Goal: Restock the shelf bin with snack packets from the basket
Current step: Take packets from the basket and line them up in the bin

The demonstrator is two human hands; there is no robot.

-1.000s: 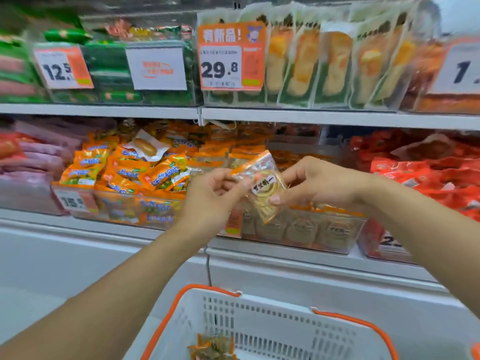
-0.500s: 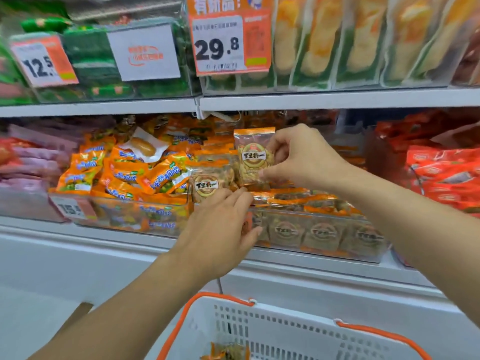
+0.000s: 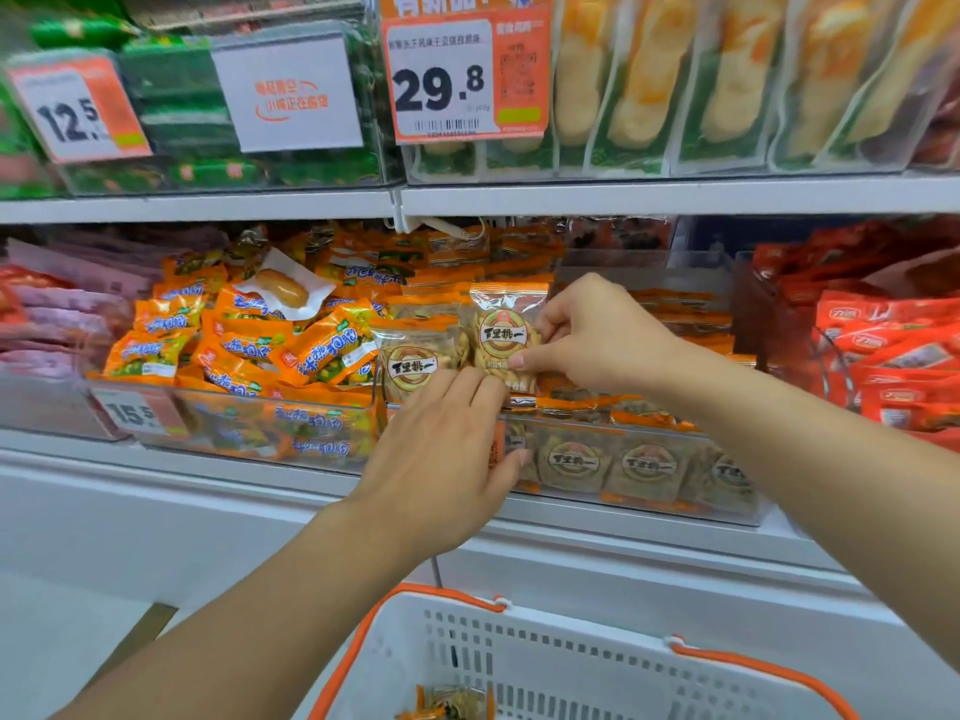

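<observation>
Supermarket shelving, white, stocked in clear bins. Right hand [image 3: 597, 332] — thumb and fingers pinched on an upright snack packet [image 3: 506, 335] above the shelf bin [image 3: 623, 465]. Left hand [image 3: 441, 454] — fingers extended, tips laid on a second packet [image 3: 415, 363] beside it. Basket [image 3: 519, 657], white with orange rim, is seen below; one packet [image 3: 449, 704] is left inside.

bin [image 3: 623, 433] top open, shelf [image 3: 675, 197] overhead
</observation>
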